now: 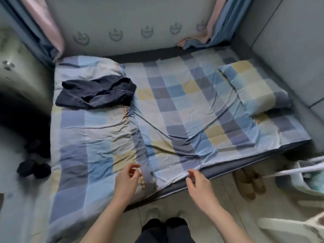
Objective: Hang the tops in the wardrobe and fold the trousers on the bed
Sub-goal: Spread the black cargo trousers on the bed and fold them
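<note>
While both my left hand (127, 178) and right hand (197, 181) hover loose and empty at the bed's (228, 153) near edge, the dark trousers (94, 94) lie crumpled near its far-left corner: soft, light, floppy; I'd take the waistband.

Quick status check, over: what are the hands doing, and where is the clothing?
Left hand, right hand empty, open at bed edge. Crumpled dark navy garment lies far left on checked bedspread. Nothing between.

Blurred dark bundle (33, 170) beside the bed (175, 106) is unidentifiable.
</note>
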`<state>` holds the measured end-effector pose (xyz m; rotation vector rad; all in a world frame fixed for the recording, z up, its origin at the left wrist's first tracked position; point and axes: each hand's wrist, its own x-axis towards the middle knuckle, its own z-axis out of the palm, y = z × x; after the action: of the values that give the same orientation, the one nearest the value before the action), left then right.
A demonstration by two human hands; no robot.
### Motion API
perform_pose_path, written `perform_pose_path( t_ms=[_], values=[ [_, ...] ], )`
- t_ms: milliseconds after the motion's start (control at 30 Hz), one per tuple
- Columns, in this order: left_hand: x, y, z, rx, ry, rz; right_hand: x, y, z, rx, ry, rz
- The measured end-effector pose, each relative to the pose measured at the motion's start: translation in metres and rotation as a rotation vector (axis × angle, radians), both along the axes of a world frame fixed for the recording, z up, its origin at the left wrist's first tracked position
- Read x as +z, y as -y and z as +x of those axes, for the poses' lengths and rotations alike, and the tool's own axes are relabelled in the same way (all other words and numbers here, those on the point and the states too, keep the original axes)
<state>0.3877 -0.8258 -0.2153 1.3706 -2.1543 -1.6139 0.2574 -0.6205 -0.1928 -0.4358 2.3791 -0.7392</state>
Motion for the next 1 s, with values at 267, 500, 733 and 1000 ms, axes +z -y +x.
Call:
perform_pose_path(
  t_ms=[267, 500, 733, 1000],
  values=[
    [-0.022, 0.073, -0.025, 0.207, 0.024, 0.018, -0.015, 0.115, -0.076, 0.196, 0.046, -0.006],
    [-0.047, 0.156, -0.094, 0.254, 0.083, -0.118, -0.045, 0.225, -0.174, 0.216, 0.078, -0.055],
    [-0.154, 0.285, -0.187, 0.017, 0.254, -0.302, -0.145, 0.371, -0.272, 0.114, 0.230, -0.162],
    [-0.309, 0.424, -0.258, -0.151, 0.483, -0.501, -0.303, 0.516, -0.323, -0.071, 0.443, -0.234]
  ],
)
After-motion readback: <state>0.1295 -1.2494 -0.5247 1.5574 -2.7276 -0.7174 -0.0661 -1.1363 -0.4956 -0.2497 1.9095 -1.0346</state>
